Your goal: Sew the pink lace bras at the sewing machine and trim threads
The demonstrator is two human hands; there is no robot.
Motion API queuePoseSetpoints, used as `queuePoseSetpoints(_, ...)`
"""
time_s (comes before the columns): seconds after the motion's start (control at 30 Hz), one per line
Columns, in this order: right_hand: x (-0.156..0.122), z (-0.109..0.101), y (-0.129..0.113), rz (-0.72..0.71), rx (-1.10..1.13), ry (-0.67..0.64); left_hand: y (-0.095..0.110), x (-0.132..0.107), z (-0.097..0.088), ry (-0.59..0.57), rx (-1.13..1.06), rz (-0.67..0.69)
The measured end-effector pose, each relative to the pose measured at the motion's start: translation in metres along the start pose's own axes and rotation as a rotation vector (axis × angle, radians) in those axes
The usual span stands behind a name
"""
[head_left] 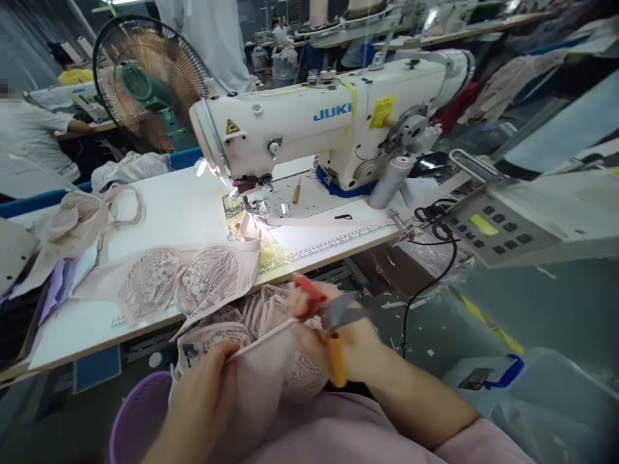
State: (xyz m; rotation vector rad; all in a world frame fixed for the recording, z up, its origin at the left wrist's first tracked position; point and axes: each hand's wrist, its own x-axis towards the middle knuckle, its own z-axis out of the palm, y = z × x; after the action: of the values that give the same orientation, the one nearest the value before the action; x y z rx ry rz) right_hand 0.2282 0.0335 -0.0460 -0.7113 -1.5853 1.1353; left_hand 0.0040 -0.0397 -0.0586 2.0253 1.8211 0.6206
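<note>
My left hand is closed on the pale pink fabric of a lace bra, thumb on its edge band. At the other end of that stretched edge is my right hand, closed and smeared by motion. Held in it is a pair of scissors with a red and an orange handle; the grey blades point right. Its fingertips also seem to pinch the bra edge. Another lace bra lies on the white table, one end under the head of the sewing machine.
A folded pink bra lies at the table's left. A small awl-like tool and a grey thread cone are by the machine. A control box juts in at right. Below left stands a purple bin; a fan is behind.
</note>
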Motion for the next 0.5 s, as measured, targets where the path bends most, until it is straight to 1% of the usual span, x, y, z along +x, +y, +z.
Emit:
queuePoseSetpoints(0.07,-0.006,-0.013,-0.006,-0.044,-0.011,0.084,-0.006,-0.005,-0.004,-0.024,0.070,0.042)
queuePoseSetpoints(0.13,-0.014,-0.023,-0.010,-0.053,-0.078,0.147,-0.008,-0.009,-0.009,-0.084,0.067,0.058)
queuePoseSetpoints(0.23,-0.027,-0.034,-0.010,-0.020,-0.179,0.204,-0.007,-0.010,-0.015,-0.177,0.037,0.090)
queuePoseSetpoints(0.3,-0.036,-0.039,-0.004,0.019,-0.193,0.241,-0.006,-0.010,-0.015,-0.210,0.054,0.160)
queuePoseSetpoints(0.4,-0.044,-0.046,0.008,0.102,-0.184,0.274,-0.008,-0.011,-0.008,-0.180,0.144,0.345)
queuePoseSetpoints(0.5,-0.046,-0.049,0.018,0.170,-0.151,0.282,-0.009,-0.011,-0.002,-0.153,0.229,0.473)
